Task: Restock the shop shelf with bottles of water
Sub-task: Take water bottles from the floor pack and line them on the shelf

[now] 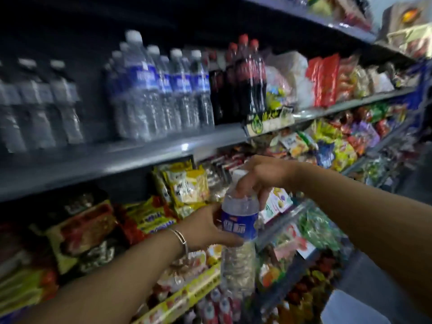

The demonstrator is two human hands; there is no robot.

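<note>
Below the shelf (131,157) edge, seemingly clear, both hands (205,226) grip the water bottle (238,230)

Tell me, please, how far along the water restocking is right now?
Partly done: water bottles already stand on the grey shelf. In hand: one bottle, left hand on its label, right hand at its neck. Left: shelving it, perhaps in the gap.

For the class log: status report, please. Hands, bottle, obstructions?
Left hand grips water bottle at label; right hand holds its neck. Bottle below the water shelf. Nothing blocking.
</note>
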